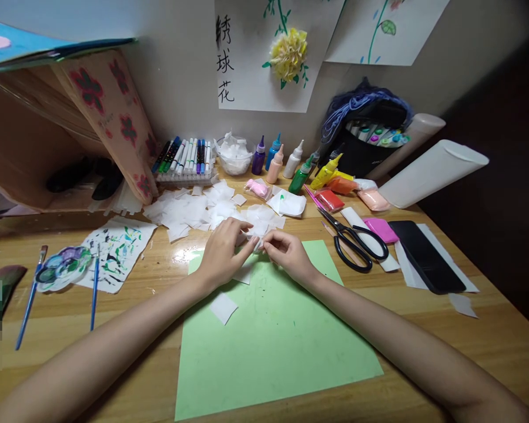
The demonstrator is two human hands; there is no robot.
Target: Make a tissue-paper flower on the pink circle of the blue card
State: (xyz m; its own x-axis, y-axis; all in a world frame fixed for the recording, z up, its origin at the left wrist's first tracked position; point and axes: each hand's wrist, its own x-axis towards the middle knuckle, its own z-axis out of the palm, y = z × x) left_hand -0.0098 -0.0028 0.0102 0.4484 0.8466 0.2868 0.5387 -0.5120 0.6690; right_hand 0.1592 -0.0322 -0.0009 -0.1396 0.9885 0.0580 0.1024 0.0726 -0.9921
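Observation:
My left hand [224, 249] and my right hand [286, 254] meet at the far edge of a green paper sheet [273, 341] on the wooden table. Both pinch the same small white tissue square [256, 242] between their fingertips. Another white square [223, 307] lies on the sheet's left edge, and one [243, 275] sits partly under my left hand. Just beyond my hands spreads a heap of white tissue pieces [194, 210].
Black-handled scissors [352, 239] and a black phone [425, 255] lie to the right. Paint bottles [286, 160], a marker set [184, 157] and a bowl of tissue [234, 155] line the wall. A palette [64, 265], two blue brushes [94, 288] and a paint-stained sheet [117, 249] lie left.

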